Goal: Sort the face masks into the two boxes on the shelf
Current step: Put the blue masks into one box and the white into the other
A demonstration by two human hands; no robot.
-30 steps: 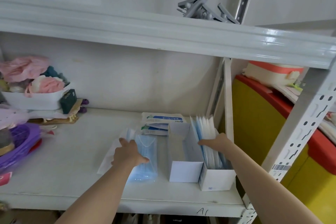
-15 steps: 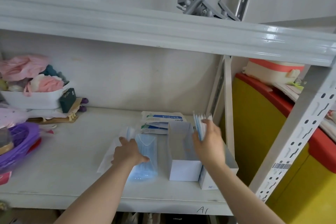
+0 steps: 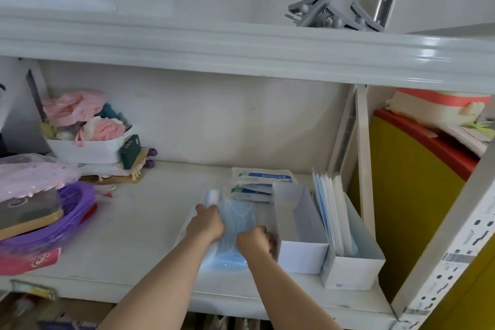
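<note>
A stack of blue face masks (image 3: 235,215) lies on the white shelf (image 3: 139,225), partly in clear wrap. My left hand (image 3: 207,224) presses on the stack's left side. My right hand (image 3: 255,242) is closed on the stack's right edge, beside the left box. Two open white boxes stand to the right: the left box (image 3: 302,249) looks empty, the right box (image 3: 353,270) holds several masks (image 3: 330,211) standing upright. Packaged masks (image 3: 261,177) lie behind the stack.
A white tub of pink cloth (image 3: 88,144) and a purple basket (image 3: 72,211) sit at the shelf's left. The upper shelf beam (image 3: 241,48) hangs overhead with grey clips (image 3: 329,15) on it. A perforated upright (image 3: 450,249) and a yellow bin (image 3: 407,195) stand at the right.
My right hand left the masks in the right box and came left onto the blue stack. My left hand stayed on the stack.
</note>
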